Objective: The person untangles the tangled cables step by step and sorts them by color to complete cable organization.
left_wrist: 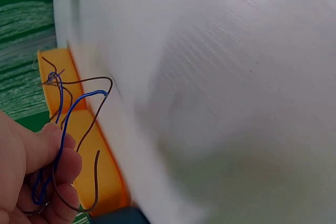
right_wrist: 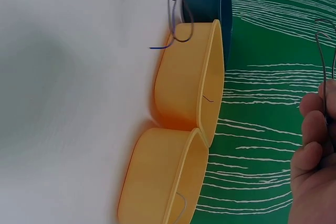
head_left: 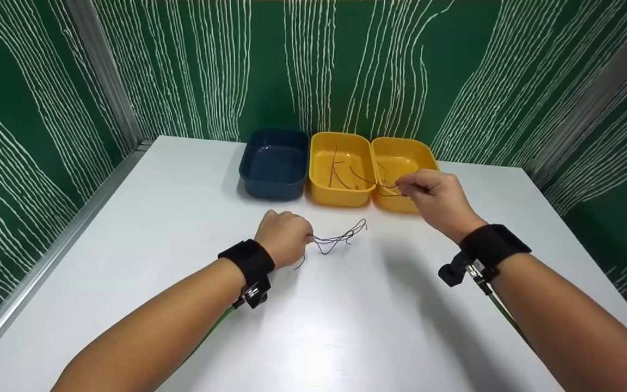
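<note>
My left hand (head_left: 285, 238) grips a loose bunch of thin wires (head_left: 338, 238) over the table in front of the bins. The left wrist view shows blue wire (left_wrist: 71, 111) and dark wire (left_wrist: 96, 182) among them, bent and tangled. Farther right, my right hand (head_left: 434, 197) pinches a thin dark wire (head_left: 373, 181) above the front of the right yellow bin (head_left: 406, 202). Several wires lie in the middle yellow bin (head_left: 340, 197), and some show in the right one, partly hidden by the hand. In the right wrist view the fingers (right_wrist: 314, 127) curl round the dark wire.
A dark blue bin (head_left: 274, 188) stands left of the two yellow ones, all in a row along the back of the white table (head_left: 194, 218). Behind them rises a green wall (head_left: 270, 65) with white wavy lines. Each wrist wears a black strap with a green cable.
</note>
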Motion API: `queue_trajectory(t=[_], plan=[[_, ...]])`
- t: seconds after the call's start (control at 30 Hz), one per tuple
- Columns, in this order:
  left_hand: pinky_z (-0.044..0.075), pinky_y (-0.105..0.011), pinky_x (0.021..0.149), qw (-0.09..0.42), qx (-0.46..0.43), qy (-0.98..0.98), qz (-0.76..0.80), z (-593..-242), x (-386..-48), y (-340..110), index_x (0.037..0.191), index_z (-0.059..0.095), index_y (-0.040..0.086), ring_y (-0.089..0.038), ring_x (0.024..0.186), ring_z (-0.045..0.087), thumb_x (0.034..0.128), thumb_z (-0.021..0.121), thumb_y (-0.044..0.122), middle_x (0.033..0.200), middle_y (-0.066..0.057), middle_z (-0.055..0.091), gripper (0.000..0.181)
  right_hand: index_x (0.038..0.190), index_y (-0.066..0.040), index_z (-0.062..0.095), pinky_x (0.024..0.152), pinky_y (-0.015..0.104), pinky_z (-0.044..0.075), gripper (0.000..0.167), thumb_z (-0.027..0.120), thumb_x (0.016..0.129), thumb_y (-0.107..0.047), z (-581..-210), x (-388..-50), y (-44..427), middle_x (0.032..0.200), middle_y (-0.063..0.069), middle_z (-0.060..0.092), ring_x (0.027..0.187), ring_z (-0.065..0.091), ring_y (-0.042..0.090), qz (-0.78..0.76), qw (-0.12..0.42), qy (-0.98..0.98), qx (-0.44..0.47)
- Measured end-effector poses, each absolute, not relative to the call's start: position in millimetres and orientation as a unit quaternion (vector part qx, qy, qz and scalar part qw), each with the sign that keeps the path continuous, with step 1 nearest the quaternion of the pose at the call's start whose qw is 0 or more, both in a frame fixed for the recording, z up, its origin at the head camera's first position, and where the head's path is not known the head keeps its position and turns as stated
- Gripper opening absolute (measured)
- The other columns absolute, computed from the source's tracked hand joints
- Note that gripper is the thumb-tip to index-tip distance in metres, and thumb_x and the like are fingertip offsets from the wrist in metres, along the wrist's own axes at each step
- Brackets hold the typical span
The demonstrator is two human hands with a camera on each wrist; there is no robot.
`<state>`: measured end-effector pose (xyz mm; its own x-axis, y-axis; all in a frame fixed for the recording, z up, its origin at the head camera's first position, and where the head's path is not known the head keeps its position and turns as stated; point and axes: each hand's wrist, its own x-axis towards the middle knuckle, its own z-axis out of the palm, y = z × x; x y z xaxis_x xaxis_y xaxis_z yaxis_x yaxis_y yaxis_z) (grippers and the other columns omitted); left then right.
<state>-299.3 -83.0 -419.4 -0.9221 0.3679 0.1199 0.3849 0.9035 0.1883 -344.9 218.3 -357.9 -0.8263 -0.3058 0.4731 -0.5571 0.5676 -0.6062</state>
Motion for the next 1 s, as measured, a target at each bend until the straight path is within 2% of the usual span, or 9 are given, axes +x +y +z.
queue_trajectory(t=[0.13, 0.43, 0.63, 0.77, 1.0], plan=[[0.048, -0.047, 0.089, 0.027, -0.191, -0.976, -0.104, -419.7, -299.6, -80.8, 0.106, 0.083, 0.018, -0.025, 0.102, 0.073, 0.1012, 0.068, 0.023, 0.105, 0.004, 0.081, 0.017, 0.101, -0.002, 0.082, 0.077, 0.008, 0.055, 0.014, 0.068, 0.098, 0.0, -357.7, -344.8, 218.2, 0.1, 0.012, 0.078, 0.087, 0.067, 0.004, 0.399, 0.156, -0.87, 0.245], [0.052, -0.048, 0.086, 0.039, -0.195, -0.975, -0.103, -423.5, -298.9, -79.6, 0.103, 0.083, 0.016, -0.026, 0.1, 0.074, 0.1004, 0.069, 0.022, 0.102, 0.002, 0.081, 0.016, 0.103, -0.002, 0.082, 0.078, 0.009, 0.055, 0.014, 0.068, 0.098, -0.002, -360.2, -346.1, 216.1, 0.102, 0.017, 0.077, 0.088, 0.067, 0.008, 0.413, 0.143, -0.865, 0.247], [0.053, -0.047, 0.084, 0.036, -0.193, -0.975, -0.108, -427.4, -299.0, -79.1, 0.102, 0.083, 0.019, -0.026, 0.098, 0.075, 0.1, 0.069, 0.024, 0.099, 0.002, 0.081, 0.015, 0.103, -0.002, 0.081, 0.078, 0.011, 0.056, 0.015, 0.068, 0.098, 0.0, -361.6, -345.9, 214.1, 0.099, 0.014, 0.077, 0.088, 0.067, 0.01, 0.412, 0.135, -0.867, 0.247], [0.054, -0.048, 0.086, 0.027, -0.187, -0.975, -0.118, -425.7, -299.4, -79.0, 0.1, 0.083, 0.018, -0.026, 0.099, 0.074, 0.101, 0.068, 0.027, 0.098, 0.001, 0.081, 0.018, 0.104, -0.002, 0.081, 0.078, 0.012, 0.057, 0.016, 0.067, 0.098, 0.001, -362.0, -345.7, 213.4, 0.1, 0.014, 0.076, 0.089, 0.067, 0.011, 0.407, 0.134, -0.87, 0.245], [0.057, -0.048, 0.091, 0.023, -0.187, -0.973, -0.136, -425.5, -300.6, -79.3, 0.108, 0.082, 0.014, -0.026, 0.105, 0.074, 0.1038, 0.064, 0.032, 0.106, -0.002, 0.081, 0.026, 0.105, -0.003, 0.081, 0.078, 0.01, 0.055, 0.016, 0.067, 0.099, -0.001, -361.9, -345.5, 212.2, 0.101, 0.014, 0.076, 0.09, 0.065, 0.013, 0.403, 0.13, -0.874, 0.24]])
